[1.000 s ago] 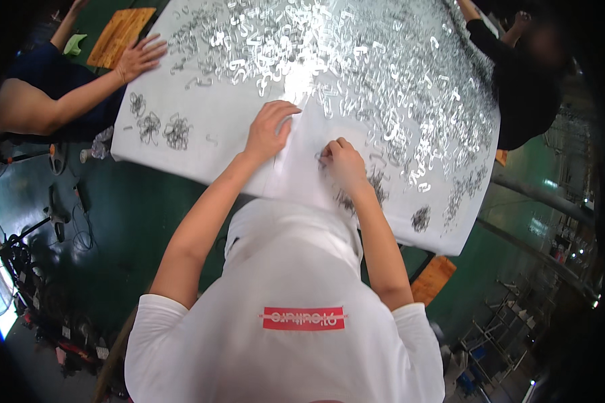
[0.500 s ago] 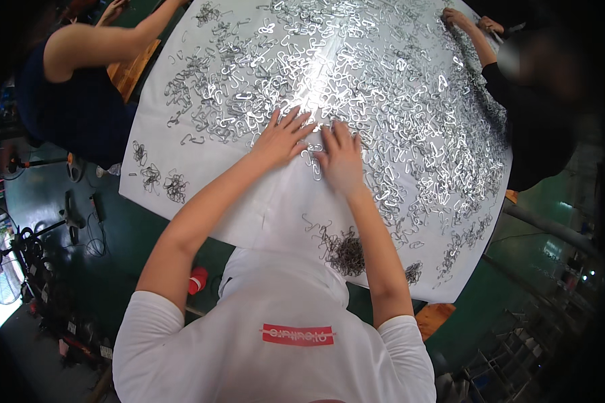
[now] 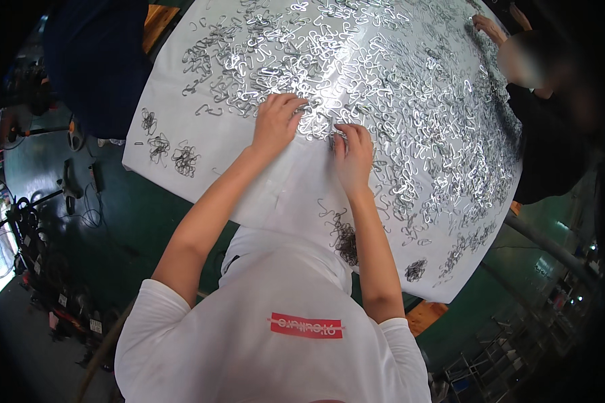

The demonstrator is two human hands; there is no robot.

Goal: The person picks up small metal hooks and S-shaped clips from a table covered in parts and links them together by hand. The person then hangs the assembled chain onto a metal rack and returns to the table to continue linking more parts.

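Loose shiny S-shaped metal hooks (image 3: 417, 127) lie spread in a thin layer over a white sheet (image 3: 245, 201) on a table. My left hand (image 3: 275, 124) rests at the near edge of the hooks, its fingers bent towards the right and its thumb apart from them. Opposite it is my right hand (image 3: 354, 154), fingers and thumb parted, their tips touching down beside the same hooks. A small cluster of hooks (image 3: 314, 126) lies between the two hands. Neither hand visibly grips a hook.
A dark tangled heap of hooks (image 3: 346, 245) sits by my right forearm, and a smaller pile (image 3: 415, 270) lies near the front edge. Several little piles (image 3: 185, 160) are at the left. A co-worker's hand (image 3: 489, 28) works at the far right; another person in dark blue (image 3: 94, 67) stands left.
My hands have gone from flat, spread fingers to bent ones over the hooks. Hooks near my fingers are gathered closer together. The view has shifted, and the left co-worker's arms have left it.
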